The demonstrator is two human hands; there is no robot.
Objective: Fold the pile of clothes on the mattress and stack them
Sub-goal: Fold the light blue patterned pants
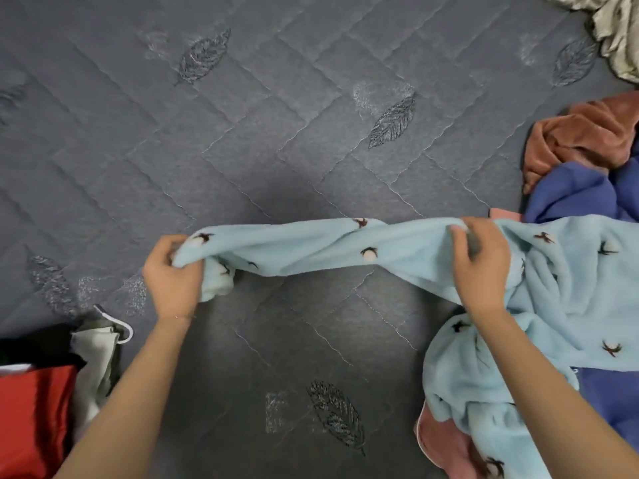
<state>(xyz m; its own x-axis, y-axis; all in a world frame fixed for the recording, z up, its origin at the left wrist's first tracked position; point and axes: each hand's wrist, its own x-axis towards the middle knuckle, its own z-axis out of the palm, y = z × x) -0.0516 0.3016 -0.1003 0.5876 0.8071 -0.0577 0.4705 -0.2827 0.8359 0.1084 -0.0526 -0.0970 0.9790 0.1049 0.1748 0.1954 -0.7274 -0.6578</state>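
A grey quilted mattress (276, 133) fills the view. The left hand (171, 274) and right hand (479, 264) each grip a light blue fleece garment (311, 250), stretching it left to right; its bulk trails beyond the right hand onto the unfolded pile (581, 160).

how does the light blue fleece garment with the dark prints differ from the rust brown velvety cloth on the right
The light blue fleece garment is gripped by the left hand and right hand and stretched between them; the rust brown velvety cloth lies crumpled, untouched. The blue garment carries small dark prints; the brown cloth is plain. Both look soft and unfolded.
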